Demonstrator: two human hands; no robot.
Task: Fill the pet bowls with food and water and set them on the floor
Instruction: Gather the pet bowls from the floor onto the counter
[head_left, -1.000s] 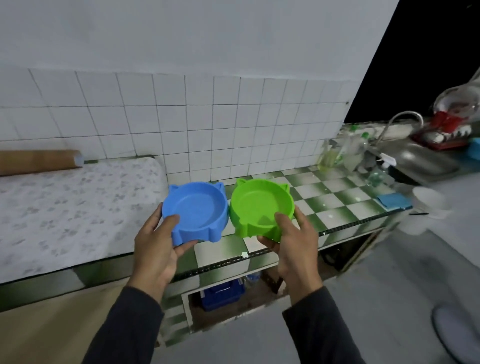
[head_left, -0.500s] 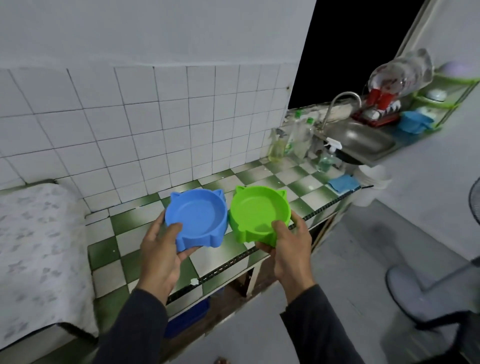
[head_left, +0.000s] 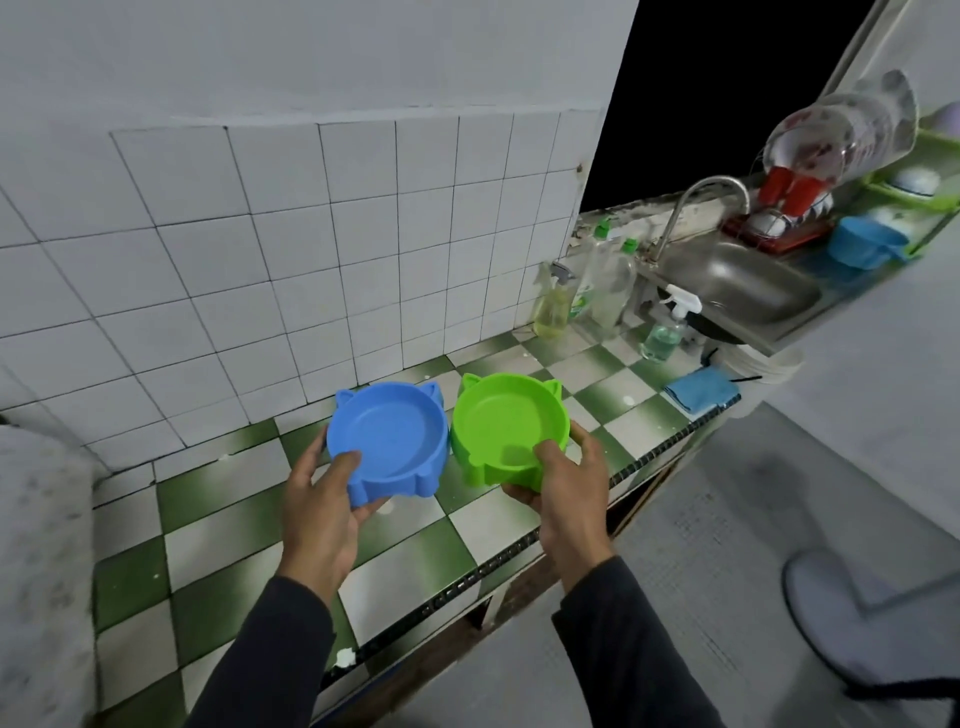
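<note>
So this is right at the start of the job as far as I can tell: both pet bowls are empty and dry-looking, nothing filled yet. The left hand (head_left: 322, 512) grips the blue bowl (head_left: 388, 446) with the thumb hooked over the near rim and fingers curled underneath, and the right hand (head_left: 569, 491) holds the green bowl (head_left: 511, 427) the same way, thumb inside the rim. The two bowls sit side by side, about touching, held up over the green-and-white checkered counter (head_left: 260, 530). Using the sink (head_left: 737, 286) as the reference: the bowls are well to the near-left of it, and the tap (head_left: 701, 202) arches over its far side, so I'd guess the next move is carrying one bowl over there for water. That calls for keeping it level once it's full, since these are shallow. I can't spot any pet food anywhere, so where that comes from is anyone's guess. Stuff in the way: a cluster of soap bottles (head_left: 597, 286) just left of the sink, a spray bottle (head_left: 667, 327) at its near-left corner, and a folded blue cloth (head_left: 701, 389) on the counter edge nearer than that. A red dish rack (head_left: 779, 223) sits right behind the sink.
</note>
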